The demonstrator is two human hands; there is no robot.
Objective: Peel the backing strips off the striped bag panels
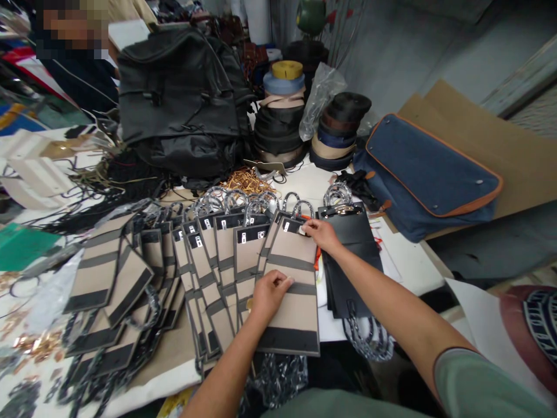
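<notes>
My right hand (322, 235) pinched a small pale piece (301, 230), too blurred to identify, over the striped panel's (296, 313) far right corner. My left hand (270, 295) hid its left edge, fingers curled; whether they gripped anything, I couldn't tell. The panel's long axis ran away from me, handle (303, 209) farthest.

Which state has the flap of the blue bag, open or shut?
Shut: the flap lies over the blue bag, whose body shows below the orange edge. Whether the studs are fastened, I cannot tell.
</notes>
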